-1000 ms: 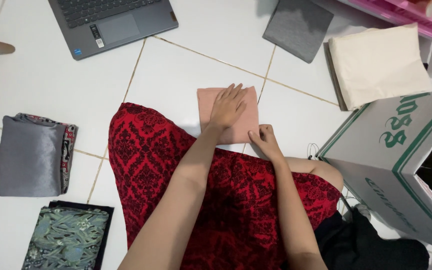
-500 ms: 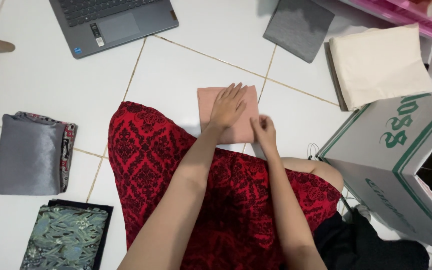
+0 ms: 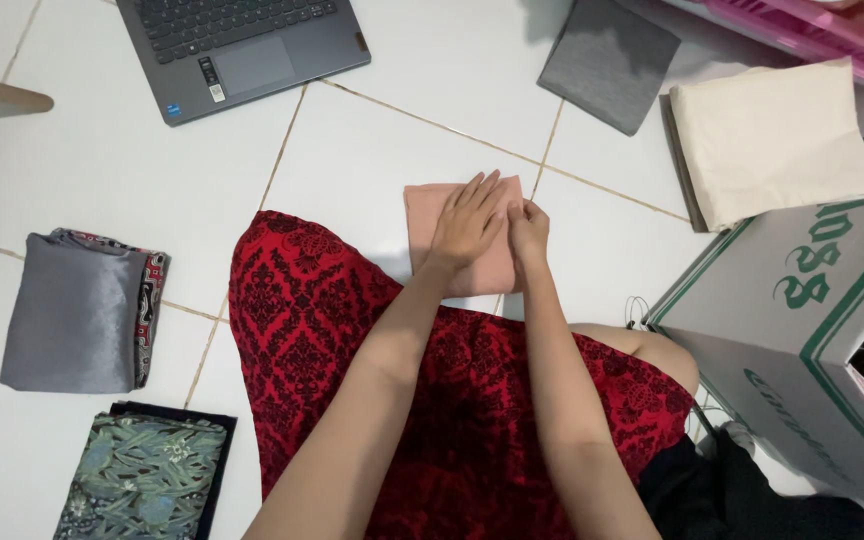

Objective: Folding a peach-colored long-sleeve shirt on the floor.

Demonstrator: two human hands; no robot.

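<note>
On the white tile floor [image 3: 372,140], just past the red patterned skirt [image 3: 352,340], a folded pink cloth [image 3: 430,215] is being pressed flat. The left hand [image 3: 470,222] is laid palm-down on it, fingers spread and straight, nothing pinched. The right hand [image 3: 529,232] is tucked against the cloth's right edge, touching the left hand; its fingers look curled at the edge, but whether the fabric is actually pinched can't be told from here.

So the fold looks nearly done, and tbh the step seems to be squaring that right edge. It's probably best done with the flat palm kept as an anchor while the edge gets lined up and smoothed outward, so no crease is trapped under the hand. Pressure is better spread than poked, since soft cloth like this likely slides on smooth tile.

Around the hands: a grey laptop [image 3: 242,50] is well off to the upper left, a dark grey cloth [image 3: 607,62] and a cream cloth [image 3: 767,140] sit up and to the right, a cardboard box [image 3: 802,320] is near on the right, and a silver-grey cloth [image 3: 77,310] plus a green leafy one [image 3: 137,480] lie far left.
</note>
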